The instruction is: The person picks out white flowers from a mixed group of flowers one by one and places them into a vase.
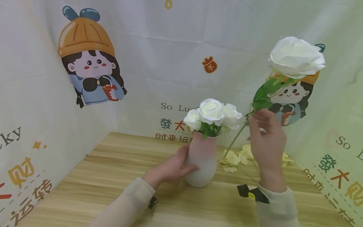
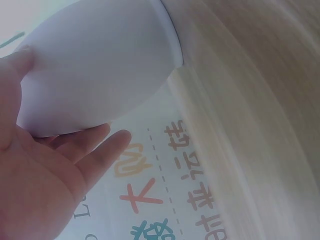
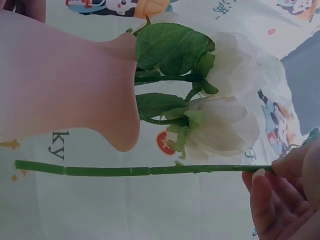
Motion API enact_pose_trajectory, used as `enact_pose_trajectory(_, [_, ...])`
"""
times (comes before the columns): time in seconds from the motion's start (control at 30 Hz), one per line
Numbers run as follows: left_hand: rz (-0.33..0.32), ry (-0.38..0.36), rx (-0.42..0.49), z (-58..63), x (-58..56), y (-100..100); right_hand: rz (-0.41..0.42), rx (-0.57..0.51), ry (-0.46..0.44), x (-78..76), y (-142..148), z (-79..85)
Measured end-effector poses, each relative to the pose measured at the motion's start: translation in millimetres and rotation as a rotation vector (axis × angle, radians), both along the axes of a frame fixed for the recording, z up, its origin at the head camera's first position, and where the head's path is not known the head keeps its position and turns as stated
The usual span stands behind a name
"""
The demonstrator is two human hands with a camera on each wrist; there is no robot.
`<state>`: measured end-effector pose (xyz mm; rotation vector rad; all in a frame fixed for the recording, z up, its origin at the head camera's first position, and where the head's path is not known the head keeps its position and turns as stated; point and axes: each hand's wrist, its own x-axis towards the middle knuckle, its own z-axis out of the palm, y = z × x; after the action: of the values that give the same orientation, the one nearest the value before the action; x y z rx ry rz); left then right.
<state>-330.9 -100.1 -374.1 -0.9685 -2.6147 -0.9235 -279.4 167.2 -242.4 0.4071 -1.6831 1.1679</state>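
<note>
A pink-to-white vase (image 1: 202, 160) stands on the table with several white roses (image 1: 211, 111) in its mouth. My left hand (image 1: 177, 167) holds it from the left side, thumb across the front and fingers behind. In the left wrist view the thumb (image 2: 22, 60) presses the vase wall (image 2: 105, 60). To the right of the vase, my right hand (image 1: 267, 138) pinches the green stem (image 3: 150, 171) of a large white rose (image 1: 296, 57). That bloom is above the hand, and the stem's bare end slants down toward the table, beside the vase.
Pale yellow flowers (image 1: 231, 160) lie on the wooden table (image 1: 119, 164) right of the vase, partly behind the right hand. A black strap piece with a yellow label (image 1: 252, 195) is at the right wrist. Printed cloth (image 1: 158, 63) hangs around the table on three sides.
</note>
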Motion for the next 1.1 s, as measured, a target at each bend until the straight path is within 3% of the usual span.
enact_pose_trajectory(0.23, [0.001, -0.008, -0.010, -0.4, -0.9, -0.7, 0.113, -0.113, 0.206, 12.2, -7.3, 9.2])
enact_pose_trajectory(0.4, [-0.007, -0.003, -0.010, -1.9, -2.1, -0.9, 0.265, -0.231, 0.268, 26.3, -15.3, 18.1])
enact_pose_trajectory(0.5, [-0.008, -0.001, -0.009, -2.5, -2.4, -1.1, 0.314, -0.292, 0.313, 28.9, -16.9, 19.6])
enact_pose_trajectory(0.87, [-0.004, 0.013, -0.012, 0.4, 1.0, -1.1, 0.323, -0.459, 0.527, 29.8, -16.1, 23.3])
enact_pose_trajectory(1.1, [0.007, 0.007, -0.008, 0.1, 0.9, -0.9, 0.309, -0.502, 0.579, 29.4, -16.9, 25.5])
